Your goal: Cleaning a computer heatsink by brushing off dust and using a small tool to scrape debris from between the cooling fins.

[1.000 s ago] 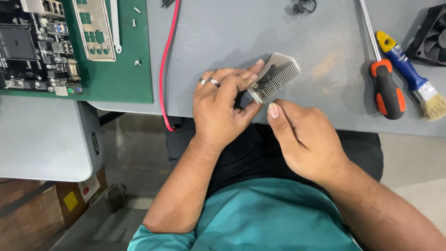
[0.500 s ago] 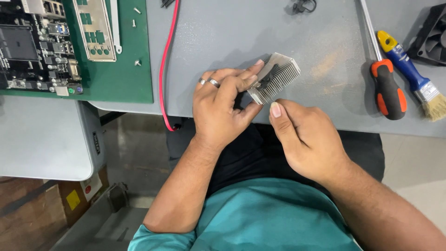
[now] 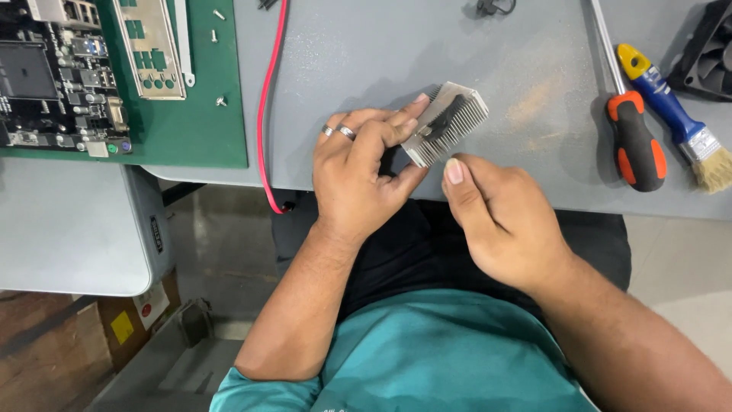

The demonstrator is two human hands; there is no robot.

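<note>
My left hand (image 3: 364, 164), with two rings on its fingers, grips a small finned aluminium heatsink (image 3: 448, 122) at the near edge of the grey table (image 3: 366, 69). The heatsink is tilted, fins facing me. My right hand (image 3: 499, 221) is curled into a loose fist just below the heatsink, its thumb tip next to the fins; whether it pinches something small I cannot tell.
A green mat (image 3: 183, 122) at the left carries a motherboard (image 3: 53, 72), a metal port shield (image 3: 152, 46) and loose screws. A red cable (image 3: 267, 107) runs down off the table. At the right lie an orange-black screwdriver (image 3: 633, 137), a blue-handled brush (image 3: 675, 122) and a black fan (image 3: 705, 49).
Hardly anything differs: both hands stay at the heatsink, and my right hand has shifted very slightly.
</note>
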